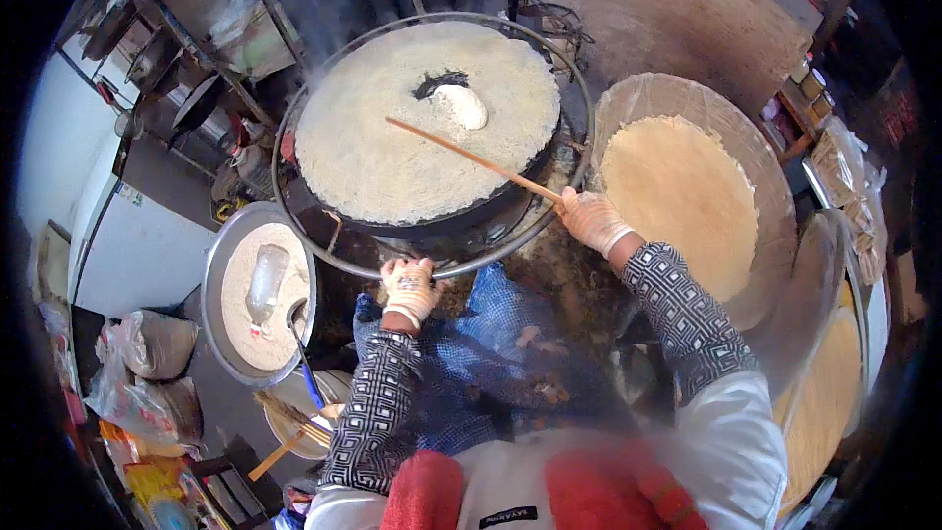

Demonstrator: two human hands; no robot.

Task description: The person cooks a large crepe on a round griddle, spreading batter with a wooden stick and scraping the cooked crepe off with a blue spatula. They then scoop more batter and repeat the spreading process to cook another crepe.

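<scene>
A round griddle [434, 230] lies before me, covered by a thin, pale layer of batter [368, 169]. On that layer sits a lump of wet dough [462, 107], beside a dark bare patch of the griddle. My right hand [595, 219], in a pale glove, grips the near end of a slim wooden stick [471, 156]. The stick reaches over the batter, its far tip left of the lump. My left hand [411, 291], gloved as well, is closed around the metal ring [486, 263] that circles the griddle.
Right of the griddle, a large plastic-lined round container [769, 162] holds a stack of tan flatbreads [681, 199]. At left, a metal basin [213, 302] contains pale flour or meal, a clear plastic bottle [268, 281] and a blue-handled ladle [309, 379]. A brush [291, 412] lies near a bucket below.
</scene>
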